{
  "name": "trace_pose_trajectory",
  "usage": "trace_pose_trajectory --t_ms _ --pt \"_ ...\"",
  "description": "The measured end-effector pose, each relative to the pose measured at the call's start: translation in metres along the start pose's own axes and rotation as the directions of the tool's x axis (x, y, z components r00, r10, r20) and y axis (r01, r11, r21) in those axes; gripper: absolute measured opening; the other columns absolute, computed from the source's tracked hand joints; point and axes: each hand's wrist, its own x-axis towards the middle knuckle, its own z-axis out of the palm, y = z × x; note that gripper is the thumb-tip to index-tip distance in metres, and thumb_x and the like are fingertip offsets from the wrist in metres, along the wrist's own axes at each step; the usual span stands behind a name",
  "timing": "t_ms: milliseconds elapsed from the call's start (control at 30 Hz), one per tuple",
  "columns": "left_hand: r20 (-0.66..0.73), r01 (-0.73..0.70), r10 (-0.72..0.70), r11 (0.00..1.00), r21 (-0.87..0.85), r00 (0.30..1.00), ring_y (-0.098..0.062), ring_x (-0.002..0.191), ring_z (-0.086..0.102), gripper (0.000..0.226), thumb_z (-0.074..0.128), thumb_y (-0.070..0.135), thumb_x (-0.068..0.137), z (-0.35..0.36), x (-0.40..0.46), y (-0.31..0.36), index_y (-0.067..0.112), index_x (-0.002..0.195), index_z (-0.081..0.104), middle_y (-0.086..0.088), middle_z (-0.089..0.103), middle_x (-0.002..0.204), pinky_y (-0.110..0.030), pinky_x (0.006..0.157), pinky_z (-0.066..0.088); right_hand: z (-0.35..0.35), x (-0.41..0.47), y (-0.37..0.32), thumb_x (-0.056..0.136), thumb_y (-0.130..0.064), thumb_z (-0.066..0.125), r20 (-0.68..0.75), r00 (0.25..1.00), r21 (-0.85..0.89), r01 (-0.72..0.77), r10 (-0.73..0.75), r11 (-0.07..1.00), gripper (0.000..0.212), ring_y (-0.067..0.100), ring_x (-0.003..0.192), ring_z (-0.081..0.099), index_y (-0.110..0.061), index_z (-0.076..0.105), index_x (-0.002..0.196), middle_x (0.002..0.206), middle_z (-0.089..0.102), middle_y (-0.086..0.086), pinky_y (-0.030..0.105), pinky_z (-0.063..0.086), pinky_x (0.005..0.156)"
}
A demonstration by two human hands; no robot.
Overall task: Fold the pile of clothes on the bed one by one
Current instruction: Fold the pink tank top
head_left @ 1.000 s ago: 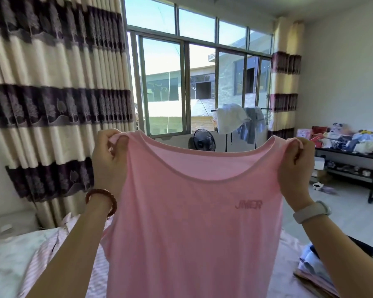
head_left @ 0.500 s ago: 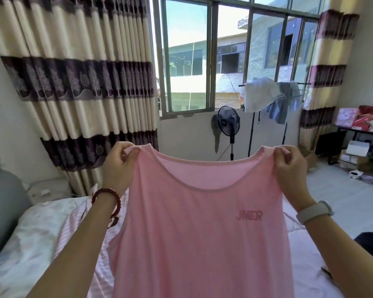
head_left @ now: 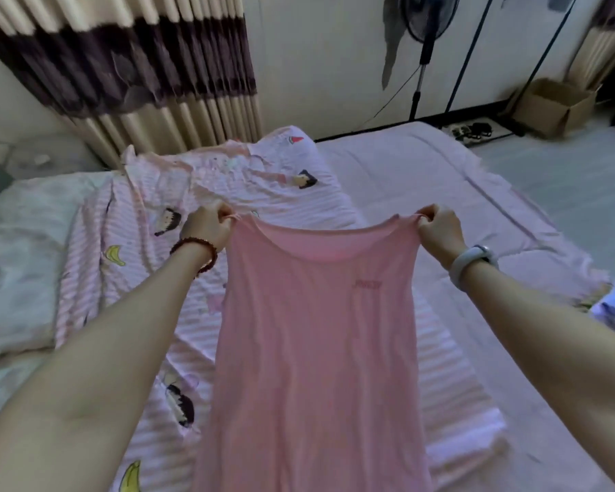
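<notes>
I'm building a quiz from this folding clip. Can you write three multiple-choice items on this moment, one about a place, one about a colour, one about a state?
1. Where does the standing fan stand?
A. by the far wall, beyond the bed
B. on the bed
C. beside the person's left arm

2. What colour is the held top?
A. blue
B. pink
C. white

3. How is the top held?
A. one hand only
B. lying flat, untouched
C. both hands pinch its shoulders

Answers:
1 A, its pole rises from the floor past the bed.
2 B, the fabric is plain pink.
3 C, the left hand and right hand each grip a shoulder strap.
</notes>
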Motion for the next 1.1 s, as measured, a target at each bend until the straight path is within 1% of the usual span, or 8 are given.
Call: trace_pose_trajectory --t_ms 233,400,500,567,767,933,1000,1100 --pt "-0.016 0.007 -0.007 0.999 -0.047 1.0 -0.03 0.1 0.059 0.018 0.051 0.009 0.092 0.059 -0.039 -0.046 0.004 0.105 0.063 -0.014 0.065 0.107 -0.024 0.075 0.038 0.045 -0.038 0.062 0.088 0.004 0.04 0.064 0.998 -0.045 0.015 -0.012 0.999 0.037 0.03 0.116 0.052 0.002 0.056 0.121 0.123 0.058 0.019 0.022 0.034 0.092" --pt "-0.026 -0.081 0.08 0.996 -0.042 0.996 -0.03 0.092 0.059 0.012 0.056 0.003 0.088 0.079 -0.119 -0.089 0.002 0.097 0.063 -0.017 0.064 0.096 -0.028 0.078 0.039 0.049 -0.107 0.108 0.083 0.008 0.046 0.097 0.994 -0.016 0.049 -0.048 0.999 0.029 0.025 0.098 0.058 0.002 0.065 0.104 0.104 0.066 0.017 0.014 0.034 0.076" --pt "-0.034 -0.201 0.201 0.98 0.002 0.979 -0.021 0.085 0.052 0.012 0.056 0.001 0.083 0.086 -0.176 -0.122 0.0 0.091 0.065 -0.016 0.063 0.084 -0.029 0.074 0.042 0.05 -0.158 0.14 0.08 -0.004 0.051 0.124 0.992 0.0 0.021 -0.021 1.0 0.017 0.025 0.083 0.057 -0.002 0.066 0.089 0.083 0.063 0.007 0.018 0.035 0.067" --pt "-0.025 -0.262 0.263 0.965 0.023 0.965 -0.017 0.081 0.046 0.013 0.053 0.003 0.081 0.088 -0.218 -0.144 -0.001 0.087 0.064 -0.015 0.063 0.081 -0.024 0.073 0.039 0.049 -0.196 0.162 0.075 -0.016 0.048 0.117 0.993 -0.007 -0.018 0.019 1.0 0.025 0.021 0.08 0.056 -0.005 0.066 0.088 0.082 0.062 0.005 0.019 0.037 0.069" --pt "0.066 -0.323 0.321 0.946 0.021 0.945 -0.023 0.085 0.048 0.016 0.046 0.01 0.085 0.103 -0.336 -0.191 0.007 0.09 0.06 -0.012 0.064 0.085 -0.029 0.077 0.04 0.049 -0.321 0.211 0.073 -0.022 0.04 0.115 0.993 -0.075 0.049 -0.04 0.996 0.033 0.002 0.069 0.037 0.001 0.062 0.079 0.074 0.051 -0.002 0.0 0.031 0.073" --pt "0.198 -0.265 0.252 0.963 0.041 0.947 -0.024 0.086 0.048 0.023 0.044 0.01 0.082 0.119 -0.388 -0.226 0.003 0.086 0.065 -0.013 0.066 0.086 -0.028 0.08 0.038 0.064 -0.388 0.253 0.073 -0.025 0.037 0.2 0.976 -0.197 -0.044 0.084 0.979 0.033 0.015 0.075 0.046 -0.002 0.061 0.078 0.077 0.05 -0.002 0.016 0.032 0.069" --pt "0.296 -0.281 0.252 0.958 0.058 0.921 -0.023 0.088 0.047 0.024 0.043 0.01 0.077 0.122 -0.398 -0.236 0.003 0.083 0.066 -0.013 0.067 0.088 -0.029 0.08 0.038 0.072 -0.402 0.267 0.074 -0.023 0.037 0.263 0.955 -0.249 -0.07 0.137 0.966 0.034 0.029 0.077 0.053 -0.001 0.063 0.081 0.08 0.057 0.006 0.025 0.036 0.076" --pt "0.447 -0.283 0.207 0.953 0.108 0.87 -0.027 0.098 0.043 0.04 0.04 0.017 0.068 0.126 -0.409 -0.254 0.011 0.102 0.058 -0.02 0.062 0.108 -0.035 0.087 0.035 0.079 -0.413 0.279 0.078 0.003 0.048 0.394 0.884 -0.355 -0.105 0.25 0.929 0.029 0.04 0.105 0.053 0.004 0.064 0.103 0.109 0.06 0.021 0.034 0.034 0.095"
